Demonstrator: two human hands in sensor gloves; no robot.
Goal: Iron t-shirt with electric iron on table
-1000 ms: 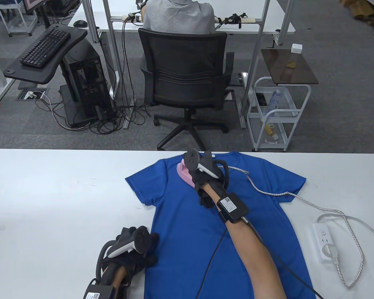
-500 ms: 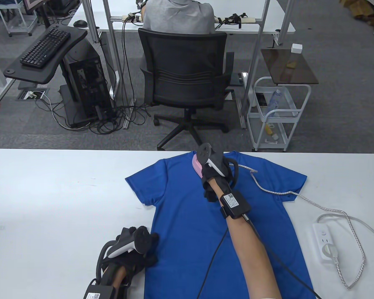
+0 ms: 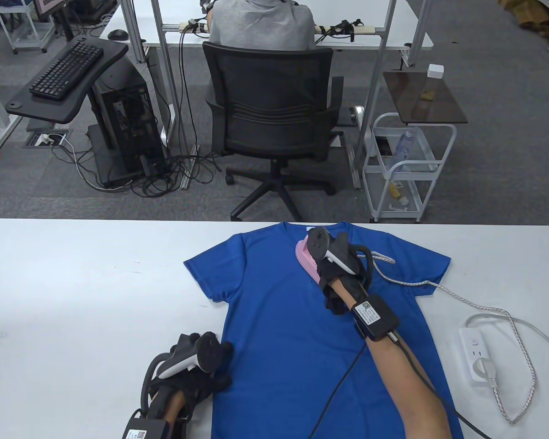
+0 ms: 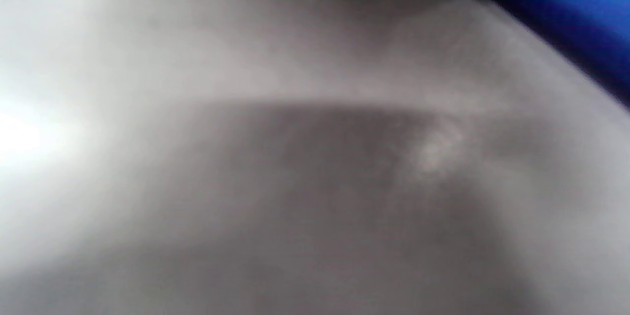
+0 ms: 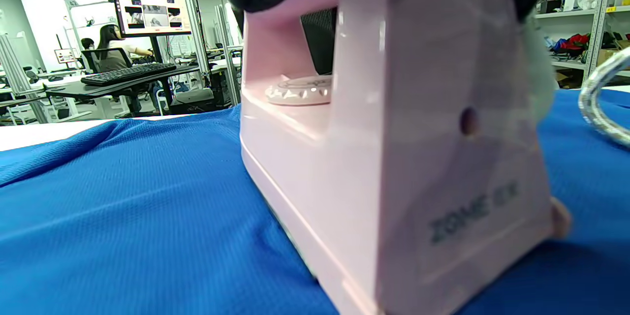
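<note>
A blue t-shirt [image 3: 302, 329] lies flat on the white table [image 3: 73, 283], collar at the far edge. My right hand [image 3: 334, 270] grips the handle of a pink electric iron [image 3: 305, 258] that rests sole down on the shirt just below the collar. In the right wrist view the iron [image 5: 393, 157] fills the frame, standing on the blue fabric [image 5: 123, 206]. My left hand [image 3: 201, 370] rests on the shirt's lower left edge, fingers on the fabric. The left wrist view is blurred, with only a strip of shirt [image 4: 566, 5] at the top right.
The iron's braided cord [image 3: 439, 288] runs right across the shirt's sleeve to a white power strip [image 3: 478, 356] near the table's right side. Beyond the far table edge stand an office chair [image 3: 274, 114] and a white wire cart [image 3: 407, 169].
My right hand has slid the iron to the right along the shirt's collar area, from left of the collar to just right of it. The left hand has not moved.
</note>
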